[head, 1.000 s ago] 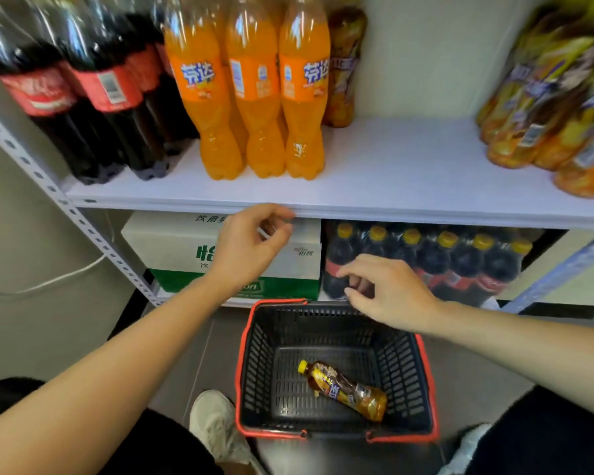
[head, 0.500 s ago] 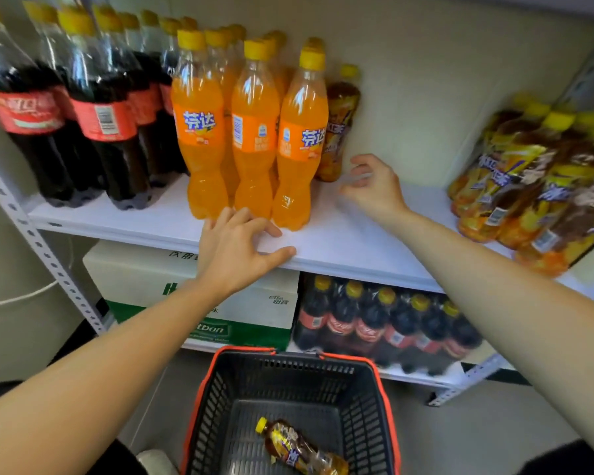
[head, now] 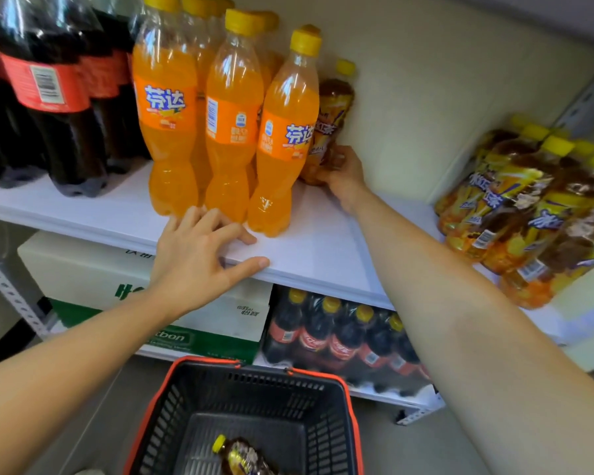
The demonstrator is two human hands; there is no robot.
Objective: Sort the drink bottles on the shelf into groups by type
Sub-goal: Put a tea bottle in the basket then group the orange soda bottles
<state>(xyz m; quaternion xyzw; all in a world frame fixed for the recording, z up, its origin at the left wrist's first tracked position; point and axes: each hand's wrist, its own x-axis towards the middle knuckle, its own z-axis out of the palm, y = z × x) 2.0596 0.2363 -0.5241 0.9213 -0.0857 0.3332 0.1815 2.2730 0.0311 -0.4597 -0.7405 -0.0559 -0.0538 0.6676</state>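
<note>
Stray tea bottle [head: 330, 121] stands upright at the back of the shelf [head: 316, 248], tucked behind and to the right of the orange soda bottles [head: 285, 138]. I can't tell if it touches the rightmost one. Long axis vertical, cap up. My right hand [head: 340, 173] is the one on it: fingers and thumb curled round the lower body, near the base. Left hand [head: 192, 258] is at the front: flat, fingers spread, resting on the shelf's front lip, fingertips just by the soda bases, holding nothing. The tea group [head: 528, 207] leans well apart to the right on the same shelf, so my read is the bottle goes rightward, clear of the soda row. Risk: a low grip on a tall bottle could tip it into the nearest soda. Another tea bottle [head: 244, 457] lies in the basket [head: 352, 406] below.
</note>
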